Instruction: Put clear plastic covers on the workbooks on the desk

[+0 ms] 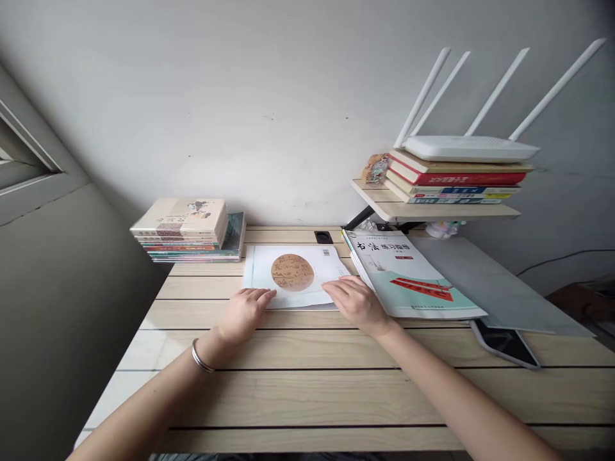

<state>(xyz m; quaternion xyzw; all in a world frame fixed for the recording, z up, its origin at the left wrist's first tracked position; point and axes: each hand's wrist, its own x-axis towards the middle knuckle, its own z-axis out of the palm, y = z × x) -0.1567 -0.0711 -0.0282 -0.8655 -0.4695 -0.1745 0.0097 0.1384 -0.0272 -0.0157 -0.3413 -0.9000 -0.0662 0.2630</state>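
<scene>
A thin white booklet (257,266) with a brown round picture of brush writing lies flat on the wooden desk, its barcode at the top right. My left hand (244,310) grips the booklet's lower left corner, thumb over the cover and fingers together. At the lower right, my right hand (356,302) is closed on the booklet's edge, where the cover sheet looks slightly raised; its fingertips are partly hidden. Just right of that hand lies a stack of calligraphy workbooks (403,262), the top one white and green with red strips.
A stack of books (185,221) stands at the back left. At the right, a small shelf (432,211) carries books and a white router (473,148). A phone (504,344) lies partly under a grey sheet (494,282). A black desk socket (323,237) sits near the wall.
</scene>
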